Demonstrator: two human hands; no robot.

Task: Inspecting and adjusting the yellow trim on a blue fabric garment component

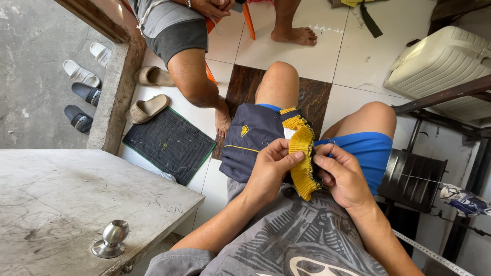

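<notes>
Tiled floor (353, 51) below; left hand (268, 171), right hand (343, 176) pinching yellow waistband (303, 158).

Left hand (269, 166) and right hand (341, 174) meet thumb-to-thumb over the lap, fingers curled in pinch grips, forearms converging.

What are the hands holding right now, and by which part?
Both hands, left hand and right hand, pinch the gathered yellow waistband of a pair of navy shorts lying on the lap.

Head view, steeply down, close.
</notes>
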